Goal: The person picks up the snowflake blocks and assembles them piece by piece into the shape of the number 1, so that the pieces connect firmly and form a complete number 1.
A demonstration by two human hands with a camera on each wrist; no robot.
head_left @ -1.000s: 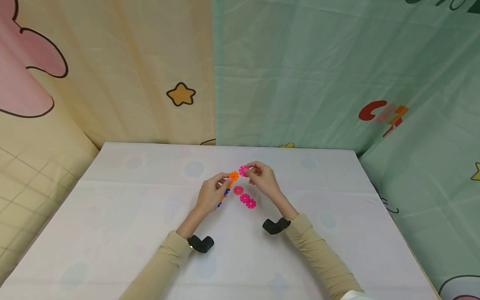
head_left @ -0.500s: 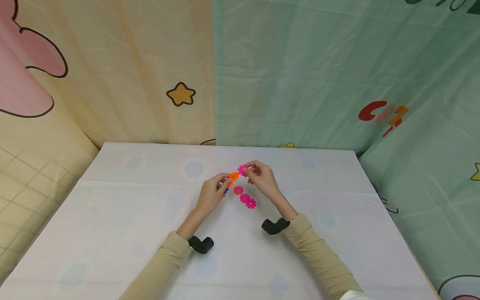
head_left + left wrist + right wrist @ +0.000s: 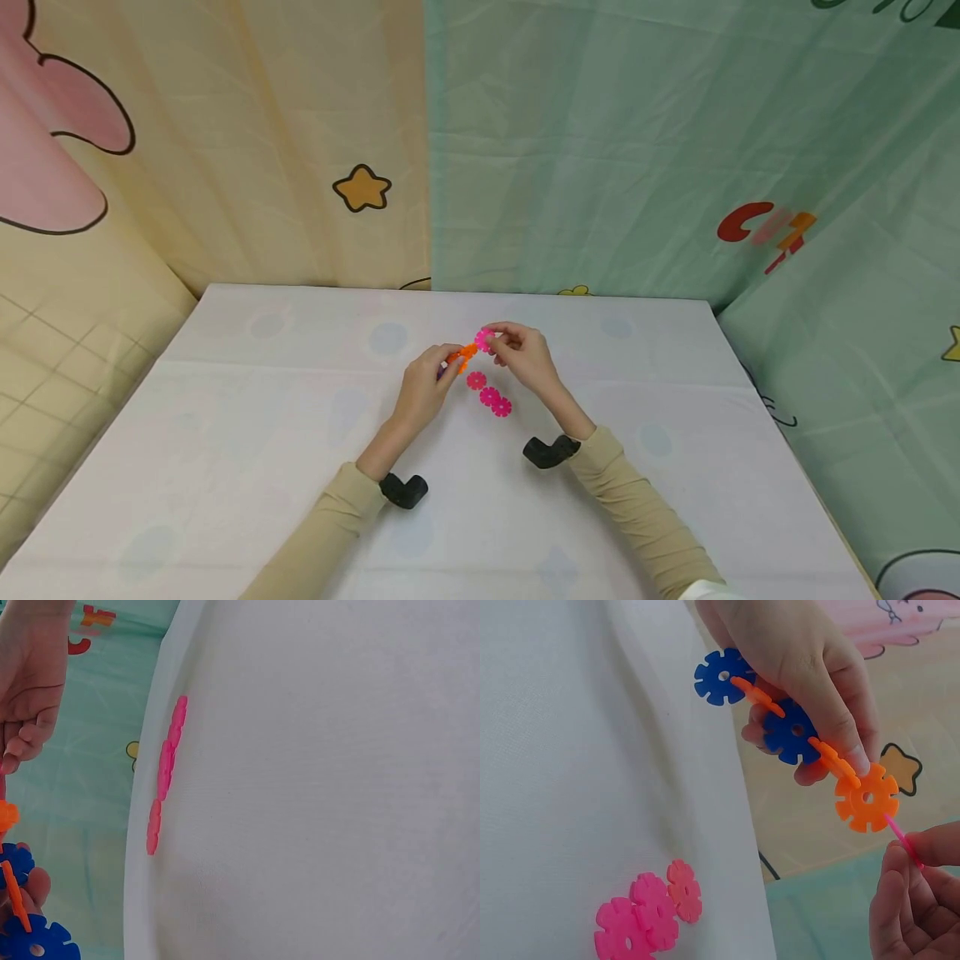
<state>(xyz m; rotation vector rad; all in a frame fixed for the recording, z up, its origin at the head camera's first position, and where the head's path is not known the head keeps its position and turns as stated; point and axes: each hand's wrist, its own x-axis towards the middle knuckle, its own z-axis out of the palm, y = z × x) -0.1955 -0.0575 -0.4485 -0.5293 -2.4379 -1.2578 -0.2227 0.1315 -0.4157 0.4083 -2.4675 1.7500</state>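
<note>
The left hand (image 3: 422,390) pinches a chain of notched discs, alternately blue and orange in part. In the right wrist view the chain runs from a blue disc (image 3: 718,677) past a second blue disc (image 3: 790,730) to an orange disc (image 3: 867,798) at its end, by the left thumb. Between finger and thumb the right hand (image 3: 522,357) holds a pink disc (image 3: 483,339). Seen edge-on in the right wrist view, this pink disc (image 3: 904,841) meets the rim of the orange one; how deeply they interlock cannot be told.
Three pink discs (image 3: 490,396) lie in a slanting row on the white-covered table (image 3: 247,467), just below the hands. Each wrist carries a black camera mount. Behind the table hang a beige curtain (image 3: 300,100) and a green curtain (image 3: 600,150).
The pink disc has moved slightly left and now meets the orange end disc. The left hand has turned the chain, so less blue shows in the head view.
</note>
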